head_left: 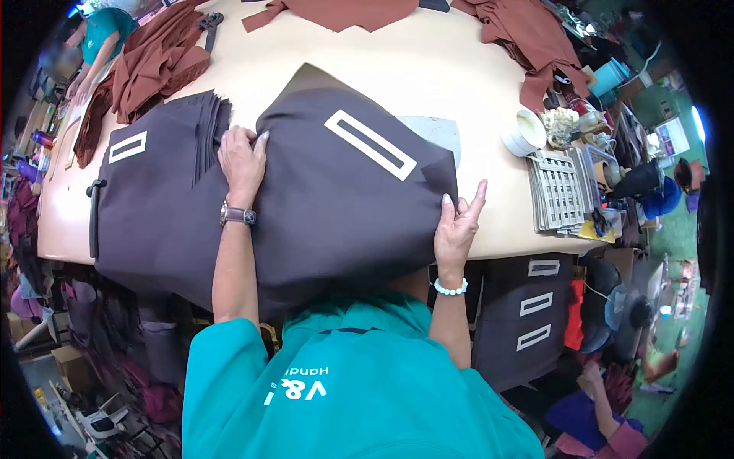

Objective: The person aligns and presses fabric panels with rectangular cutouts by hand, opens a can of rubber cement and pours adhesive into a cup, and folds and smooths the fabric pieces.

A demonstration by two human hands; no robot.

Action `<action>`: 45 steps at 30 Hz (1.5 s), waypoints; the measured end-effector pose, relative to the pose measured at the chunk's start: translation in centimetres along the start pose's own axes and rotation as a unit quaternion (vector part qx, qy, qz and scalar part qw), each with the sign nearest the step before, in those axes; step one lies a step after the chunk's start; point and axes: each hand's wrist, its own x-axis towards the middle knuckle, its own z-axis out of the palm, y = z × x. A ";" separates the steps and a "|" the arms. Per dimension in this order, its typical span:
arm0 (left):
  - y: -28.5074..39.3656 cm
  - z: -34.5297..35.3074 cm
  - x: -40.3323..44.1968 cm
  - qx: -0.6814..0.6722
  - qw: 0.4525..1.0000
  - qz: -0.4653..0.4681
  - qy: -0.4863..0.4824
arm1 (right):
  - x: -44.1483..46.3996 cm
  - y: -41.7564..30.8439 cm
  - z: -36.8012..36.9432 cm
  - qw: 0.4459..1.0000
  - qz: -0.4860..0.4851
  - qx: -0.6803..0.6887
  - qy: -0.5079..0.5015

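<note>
A dark brown fabric piece with a white rectangular frame patch is lifted and bent in front of the body. My left hand, wearing a watch, pinches its left edge. At its right edge, my right hand, wearing a beaded bracelet, grips the fabric between thumb and fingers, one finger pointing out. Left of my left hand lies a stack of similar dark pieces, the top one bearing a white frame patch. A pale grey sheet shows partly behind the lifted piece.
Reddish-brown fabric lies at the back left, with more at the back right. A white pot and grey slotted trays stand right. A black clamp is at the left edge. Another person works at the far left.
</note>
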 end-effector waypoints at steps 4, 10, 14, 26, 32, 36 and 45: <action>2.5 -2.7 -1.7 -0.106 0.992 -0.055 -0.038 | 0.9 -0.7 -1.2 0.996 -0.022 -0.084 0.004; 5.1 -8.0 -9.1 -0.359 0.906 -0.060 -0.216 | 7.8 0.7 -6.9 0.954 -0.151 -0.257 -0.023; 6.7 -8.3 -10.7 -0.356 0.904 -0.074 -0.227 | 12.3 2.4 -6.6 0.905 -0.302 -0.297 -0.045; 9.0 -5.2 -9.0 -0.129 0.986 -0.017 -0.108 | 16.1 1.2 -8.8 0.770 -0.344 -0.531 0.087; 9.4 -4.8 -9.3 -0.090 0.993 -0.009 -0.078 | 19.9 0.7 -10.8 0.753 -0.156 -0.639 -0.022; 9.5 -4.9 -9.3 -0.086 0.993 -0.018 -0.082 | 21.3 0.9 -10.2 0.764 -0.089 -0.634 -0.084; 9.2 -4.7 -9.4 -0.094 0.994 -0.005 -0.063 | 19.9 0.9 -12.1 0.781 -0.256 -0.566 0.068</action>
